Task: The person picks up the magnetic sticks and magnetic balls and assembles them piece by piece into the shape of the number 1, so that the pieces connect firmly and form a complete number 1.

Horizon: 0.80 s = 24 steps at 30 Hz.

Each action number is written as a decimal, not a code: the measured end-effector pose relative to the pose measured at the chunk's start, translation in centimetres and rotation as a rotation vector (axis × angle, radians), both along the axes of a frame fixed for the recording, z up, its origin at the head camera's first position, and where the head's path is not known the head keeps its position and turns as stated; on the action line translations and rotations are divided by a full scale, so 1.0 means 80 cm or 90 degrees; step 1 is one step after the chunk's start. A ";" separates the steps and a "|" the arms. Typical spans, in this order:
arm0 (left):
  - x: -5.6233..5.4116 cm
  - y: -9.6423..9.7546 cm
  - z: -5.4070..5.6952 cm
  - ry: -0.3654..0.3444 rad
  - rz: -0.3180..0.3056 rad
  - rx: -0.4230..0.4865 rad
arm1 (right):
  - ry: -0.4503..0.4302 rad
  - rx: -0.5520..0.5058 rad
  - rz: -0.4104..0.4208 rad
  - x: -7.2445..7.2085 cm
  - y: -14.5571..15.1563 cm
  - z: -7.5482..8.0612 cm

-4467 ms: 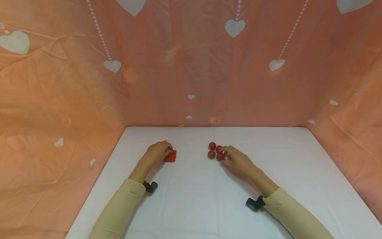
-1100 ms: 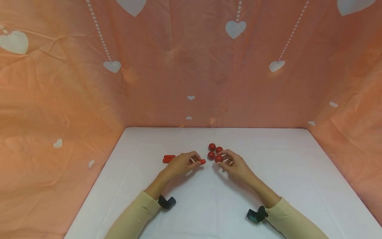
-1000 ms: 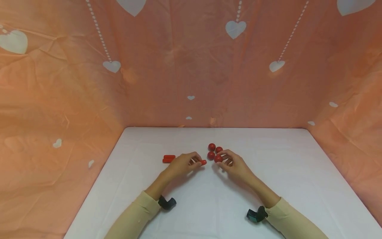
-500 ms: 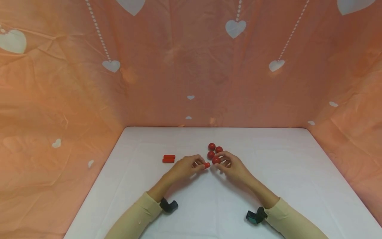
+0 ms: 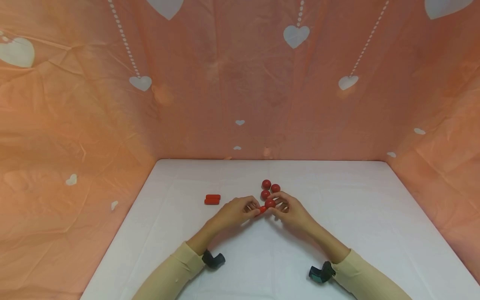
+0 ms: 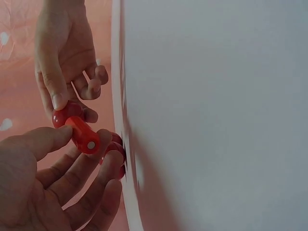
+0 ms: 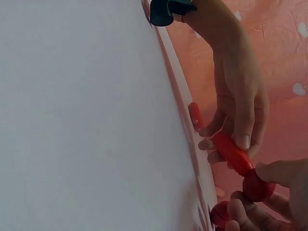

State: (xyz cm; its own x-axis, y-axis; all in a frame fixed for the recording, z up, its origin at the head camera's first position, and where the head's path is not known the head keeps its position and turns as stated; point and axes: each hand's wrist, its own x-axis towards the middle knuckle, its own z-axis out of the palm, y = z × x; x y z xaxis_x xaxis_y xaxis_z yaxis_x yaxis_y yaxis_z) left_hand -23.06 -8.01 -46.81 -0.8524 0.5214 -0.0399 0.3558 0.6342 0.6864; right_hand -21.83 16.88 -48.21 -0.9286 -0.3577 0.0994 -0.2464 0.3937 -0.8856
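A white table surface (image 5: 337, 233), faintly creased, fills the lower middle, its far corners rounded. Wrinkled orange sheeting (image 5: 240, 91) walls it in at the back and both sides, printed with pale hearts (image 5: 296, 36), some on dotted strings; the light is warmer on the left side.

Above the table, near its middle, the left hand (image 5: 236, 211) pinches a glossy bright-red cylinder (image 5: 262, 209) between thumb and fingers. The right hand (image 5: 294, 213) pinches a shiny dark-red ball (image 5: 270, 203), and the cylinder's end touches it. Three matching dark-red balls (image 5: 265, 194) sit on the table just beyond; two short bright-red cylinders (image 5: 212, 201) lie side by side to the left.
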 end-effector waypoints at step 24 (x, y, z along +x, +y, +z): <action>0.003 0.007 -0.007 -0.010 0.010 0.012 | -0.067 -0.090 0.029 -0.003 0.002 -0.010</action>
